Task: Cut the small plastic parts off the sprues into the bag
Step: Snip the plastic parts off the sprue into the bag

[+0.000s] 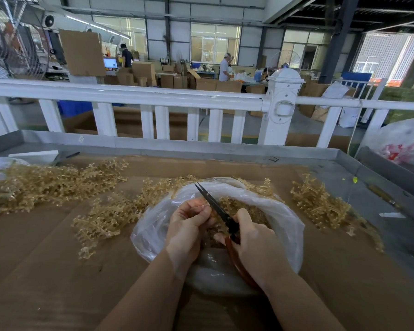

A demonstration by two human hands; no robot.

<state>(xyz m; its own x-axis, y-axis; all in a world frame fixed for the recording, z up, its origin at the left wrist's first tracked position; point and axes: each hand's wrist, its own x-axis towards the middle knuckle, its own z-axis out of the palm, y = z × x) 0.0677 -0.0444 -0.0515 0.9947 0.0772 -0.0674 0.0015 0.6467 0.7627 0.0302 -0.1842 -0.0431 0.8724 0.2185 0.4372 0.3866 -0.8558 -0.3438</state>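
Observation:
A clear plastic bag (282, 218) lies open on the table in front of me, holding a heap of small amber plastic parts (246, 209). My left hand (189, 225) is over the bag's left side, pinching a thin amber sprue piece (202, 206) between its fingertips. My right hand (253, 240) grips scissors (213, 201) with red-brown handles; the dark blades point up and left, nearly closed, right beside the pinched piece. Amber sprues lie in piles to the left (46, 185), centre-left (110, 216) and right (320, 204) of the bag.
Brown cardboard (58, 271) covers the metal table, whose raised rim (201, 145) runs along the far side. A white railing (153, 96) stands behind it. A filled white bag (402, 144) sits at the far right. People work among boxes in the background.

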